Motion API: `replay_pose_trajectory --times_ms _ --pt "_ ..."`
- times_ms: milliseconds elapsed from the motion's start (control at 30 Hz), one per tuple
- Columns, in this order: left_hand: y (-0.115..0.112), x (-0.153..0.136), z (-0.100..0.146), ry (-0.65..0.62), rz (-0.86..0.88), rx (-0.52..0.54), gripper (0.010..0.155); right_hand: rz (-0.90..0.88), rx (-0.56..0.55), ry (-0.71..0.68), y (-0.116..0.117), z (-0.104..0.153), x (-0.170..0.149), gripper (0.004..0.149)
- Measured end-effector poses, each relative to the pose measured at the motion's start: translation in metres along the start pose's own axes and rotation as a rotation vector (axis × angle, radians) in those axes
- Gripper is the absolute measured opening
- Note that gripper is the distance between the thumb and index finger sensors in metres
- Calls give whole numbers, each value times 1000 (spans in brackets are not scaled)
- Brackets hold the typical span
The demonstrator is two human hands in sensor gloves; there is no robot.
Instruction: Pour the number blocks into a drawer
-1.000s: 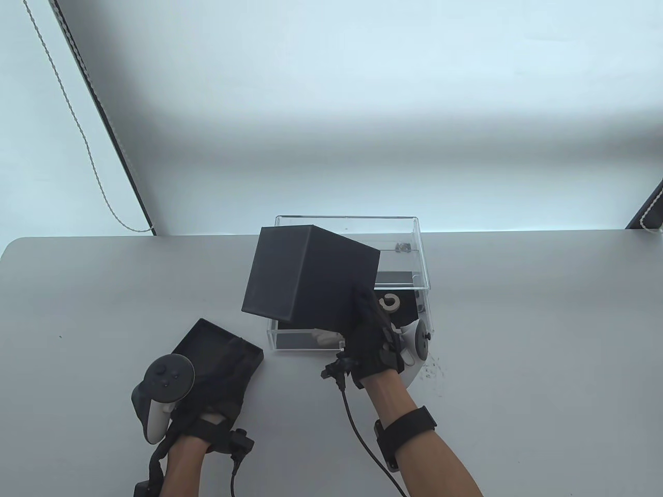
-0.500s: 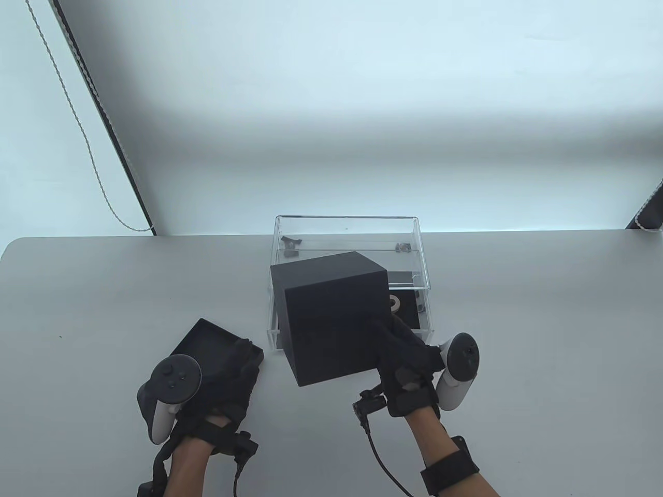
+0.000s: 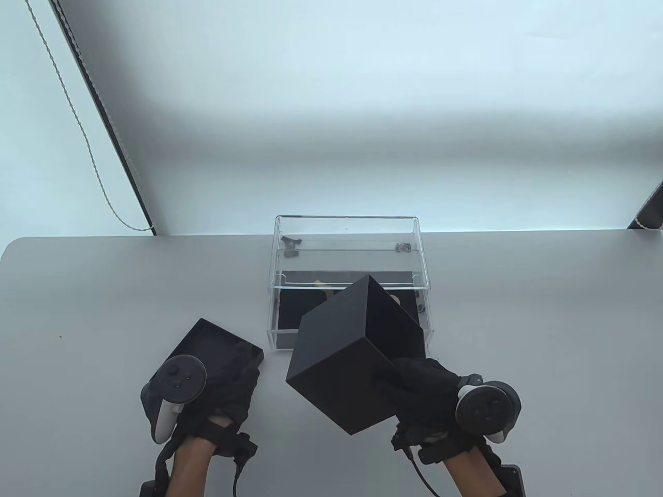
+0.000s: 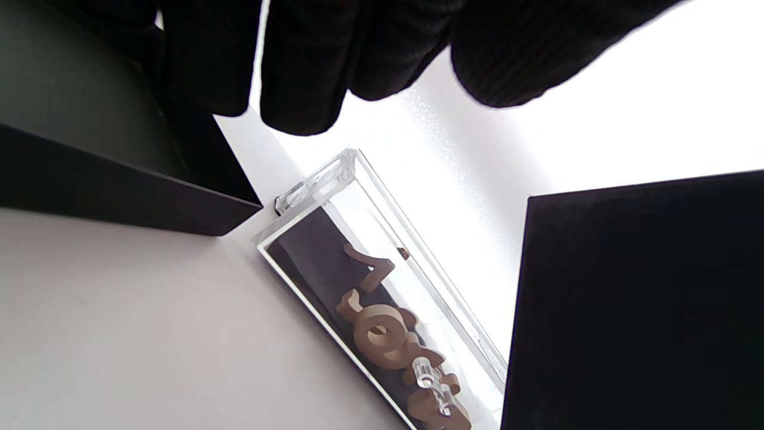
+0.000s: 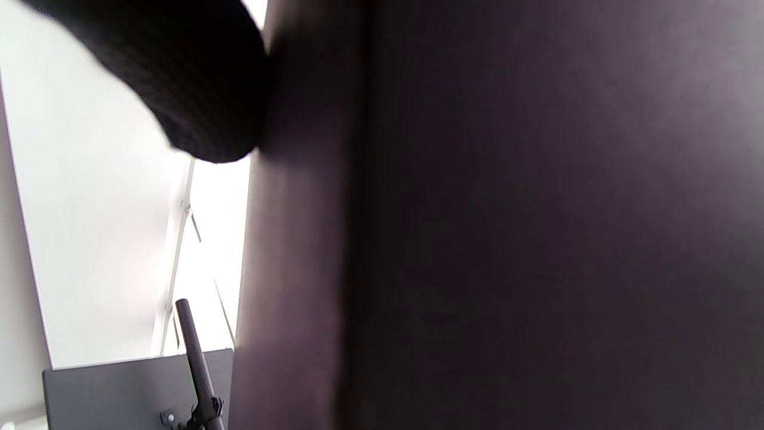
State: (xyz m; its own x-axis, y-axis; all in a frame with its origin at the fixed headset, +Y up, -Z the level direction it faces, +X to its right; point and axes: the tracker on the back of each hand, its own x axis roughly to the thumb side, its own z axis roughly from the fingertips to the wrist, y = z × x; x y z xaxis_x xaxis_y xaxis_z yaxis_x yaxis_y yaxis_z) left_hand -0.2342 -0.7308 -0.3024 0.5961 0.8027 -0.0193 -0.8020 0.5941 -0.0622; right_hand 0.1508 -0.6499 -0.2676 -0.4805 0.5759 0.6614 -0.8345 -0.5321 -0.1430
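My right hand [image 3: 424,393] grips a black cube-shaped box [image 3: 352,357] and holds it tilted above the table, in front of the clear acrylic drawer [image 3: 274,321]. The box fills the right wrist view [image 5: 507,215]. The drawer stands pulled out of its clear case [image 3: 347,248]. Wooden number blocks [image 4: 382,334] lie in the drawer, seen through its front wall in the left wrist view. My left hand [image 3: 222,383] rests on the black box lid [image 3: 207,336], which lies open side up on the table left of the drawer.
The grey table [image 3: 518,336] runs to a bright wall behind. A bead cord [image 3: 88,150] and a dark strip [image 3: 109,129] hang at the far left. Small dark fittings [image 3: 290,246] sit inside the clear case.
My right hand has turned the black box back from its tipped pose over the drawer and drawn it toward me and to the right. My left hand has stayed on the lid.
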Motion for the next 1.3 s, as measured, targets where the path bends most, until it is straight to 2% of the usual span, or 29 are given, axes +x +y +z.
replay_pose_trajectory --times_ms 500,933,1300 --pt "-4 -16 -1 68 -72 -8 69 309 221 -235 27 18 21 44" --pt "-17 -37 -12 166 -267 -59 68 400 369 -269 50 22 15 43" --pt "-29 -37 -20 234 -497 -97 63 420 424 -282 60 23 6 43"
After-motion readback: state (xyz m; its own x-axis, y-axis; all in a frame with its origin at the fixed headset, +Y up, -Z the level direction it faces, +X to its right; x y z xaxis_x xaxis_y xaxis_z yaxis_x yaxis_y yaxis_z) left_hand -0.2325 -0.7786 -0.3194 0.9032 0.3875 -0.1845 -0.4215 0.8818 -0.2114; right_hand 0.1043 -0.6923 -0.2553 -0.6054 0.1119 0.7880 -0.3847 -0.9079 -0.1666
